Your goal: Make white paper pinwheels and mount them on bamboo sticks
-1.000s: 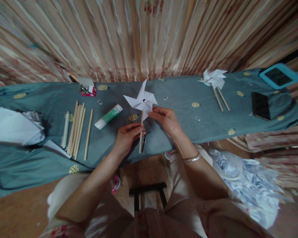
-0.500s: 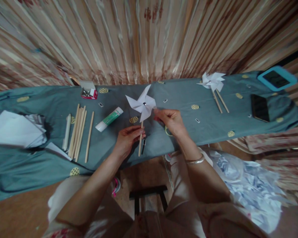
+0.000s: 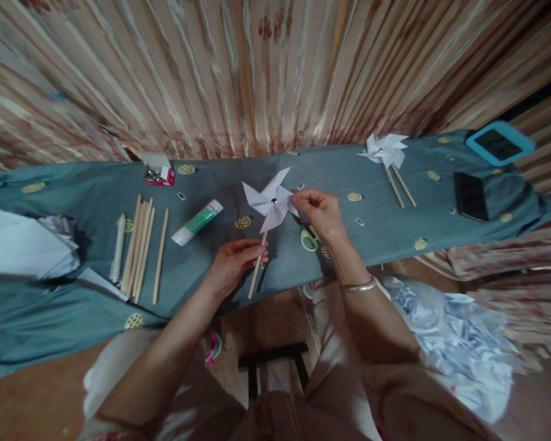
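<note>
A white paper pinwheel (image 3: 272, 213) with a shiny pin at its centre is held over the table, its wooden stick leaning down to the left. The thumb and fingers of my left hand (image 3: 229, 264) are closed around the stick below the blades. My right hand (image 3: 322, 214) pinches the tip of the right-hand blade. Partly beneath my right hand lie scissors (image 3: 303, 242) with yellow-green handles. A short dark, thin object (image 3: 261, 277) rests beside the stick, its kind unclear. Left of the pinwheel is a green-and-white glue tube (image 3: 198, 223).
Several wooden sticks (image 3: 140, 251) and a white candle-like rod (image 3: 118, 248) lie at left, near stacked white paper (image 3: 25, 245). An open red box of pins (image 3: 160, 176) stands behind. Finished pinwheels (image 3: 388, 151), a phone (image 3: 471, 196) and a blue-framed tablet (image 3: 500, 142) are at right.
The pinwheel has shifted slightly right and tilted, its head now leaning right. My right hand has risen a little along the blade, uncovering more of the scissors. The left hand keeps its grip.
</note>
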Demonstrator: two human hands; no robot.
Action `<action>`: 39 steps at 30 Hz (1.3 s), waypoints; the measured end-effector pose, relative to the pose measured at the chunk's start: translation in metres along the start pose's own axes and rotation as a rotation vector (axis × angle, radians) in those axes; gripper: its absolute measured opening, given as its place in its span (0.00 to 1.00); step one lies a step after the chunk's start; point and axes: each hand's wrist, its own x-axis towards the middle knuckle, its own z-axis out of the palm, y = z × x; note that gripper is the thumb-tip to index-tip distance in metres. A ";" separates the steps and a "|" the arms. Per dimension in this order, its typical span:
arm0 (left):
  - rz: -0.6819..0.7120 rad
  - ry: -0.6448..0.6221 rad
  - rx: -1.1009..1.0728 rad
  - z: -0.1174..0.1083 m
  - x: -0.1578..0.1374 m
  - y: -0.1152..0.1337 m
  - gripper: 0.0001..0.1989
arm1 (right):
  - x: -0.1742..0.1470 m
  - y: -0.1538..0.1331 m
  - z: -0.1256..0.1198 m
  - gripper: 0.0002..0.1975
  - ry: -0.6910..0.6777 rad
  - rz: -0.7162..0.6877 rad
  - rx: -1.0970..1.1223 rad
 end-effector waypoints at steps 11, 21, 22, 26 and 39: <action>0.038 0.032 -0.003 0.000 0.000 -0.001 0.20 | -0.003 -0.006 0.002 0.18 -0.031 0.067 0.030; 0.052 0.063 -0.020 0.002 0.000 0.000 0.22 | -0.009 -0.010 0.005 0.22 -0.069 0.080 -0.008; 0.051 0.064 -0.023 0.002 0.000 0.000 0.22 | -0.010 -0.010 0.005 0.22 -0.072 0.082 -0.005; 0.057 0.074 -0.038 0.003 0.000 0.000 0.22 | -0.010 -0.008 0.007 0.23 -0.082 0.092 0.026; 0.090 0.088 -0.043 0.002 0.003 -0.003 0.21 | -0.014 -0.010 0.013 0.23 -0.134 0.147 0.080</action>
